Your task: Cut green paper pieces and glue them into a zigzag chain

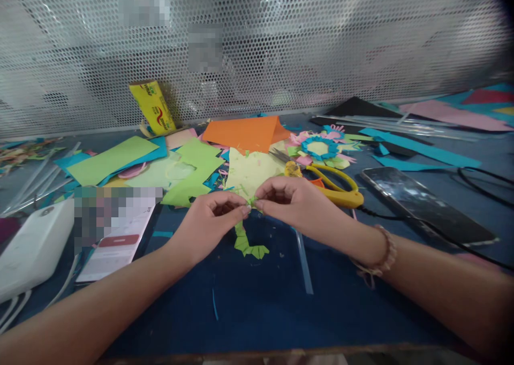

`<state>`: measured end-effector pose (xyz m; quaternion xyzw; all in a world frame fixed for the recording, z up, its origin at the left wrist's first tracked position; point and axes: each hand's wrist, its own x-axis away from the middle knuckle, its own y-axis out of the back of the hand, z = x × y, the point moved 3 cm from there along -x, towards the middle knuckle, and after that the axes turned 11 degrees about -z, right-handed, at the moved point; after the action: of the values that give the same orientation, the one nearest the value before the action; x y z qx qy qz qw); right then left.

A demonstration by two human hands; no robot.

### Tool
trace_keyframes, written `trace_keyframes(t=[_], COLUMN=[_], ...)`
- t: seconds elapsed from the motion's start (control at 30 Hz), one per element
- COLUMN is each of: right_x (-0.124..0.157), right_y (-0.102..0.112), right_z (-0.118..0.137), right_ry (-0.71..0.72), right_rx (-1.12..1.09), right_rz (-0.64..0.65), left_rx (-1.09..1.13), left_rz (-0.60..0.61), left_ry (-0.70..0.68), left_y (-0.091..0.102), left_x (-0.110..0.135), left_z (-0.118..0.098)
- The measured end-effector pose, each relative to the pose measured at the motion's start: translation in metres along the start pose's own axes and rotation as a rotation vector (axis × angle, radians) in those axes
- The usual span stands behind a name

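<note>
Between my fingertips is a green paper strip [242,241], cut with notches and folds, and its tail curls down over the blue table. My left hand [214,215] pinches the strip's upper end from the left. From the right, my right hand [291,199] pinches the same end, the two sets of fingertips nearly touching. The exact spot they grip is small and partly hidden by the fingers. Yellow-handled scissors [341,196] lie just behind my right hand, blades pointing away to the left. A pale yellow paper sheet [252,169] lies beyond both hands.
Phones lie at left [120,247] and right [425,204], near a white power bank [38,247] and black cable [401,217]. Green paper [114,159], orange paper [241,132], a blue-rimmed paper flower [320,147] and a yellow box [152,108] stand or lie before a perforated metal screen [241,86].
</note>
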<state>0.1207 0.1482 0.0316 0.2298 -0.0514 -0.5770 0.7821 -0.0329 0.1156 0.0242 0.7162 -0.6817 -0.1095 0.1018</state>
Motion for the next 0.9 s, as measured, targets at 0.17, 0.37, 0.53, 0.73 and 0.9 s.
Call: trace_keyframes(t=[0.17, 0.37, 0.53, 0.73, 0.9], right_x=[-0.002, -0.013, -0.014, -0.01, -0.008], right_y=[0.003, 0.058, 0.088, 0.072, 0.067], right_z=[0.002, -0.005, -0.045, -0.039, -0.037], right_ry=[0.031, 0.35, 0.248, 0.262, 0.314], right_rx=[0.009, 0.849, 1.146, 1.124, 1.141], right_rz=[0.012, -0.184, 0.158, 0.21, 0.17], left_rx=[0.024, 0.109, 0.217, 0.29, 0.358], left_rz=[-0.057, -0.119, -0.123, -0.139, -0.137], left_ry=[0.056, 0.112, 0.165, 0.208, 0.246], left_y=[0.004, 0.009, 0.011, 0.01, 0.01], left_x=[0.001, -0.005, -0.006, -0.006, -0.007], left_z=[0.005, 0.012, 0.012, 0.009, 0.01])
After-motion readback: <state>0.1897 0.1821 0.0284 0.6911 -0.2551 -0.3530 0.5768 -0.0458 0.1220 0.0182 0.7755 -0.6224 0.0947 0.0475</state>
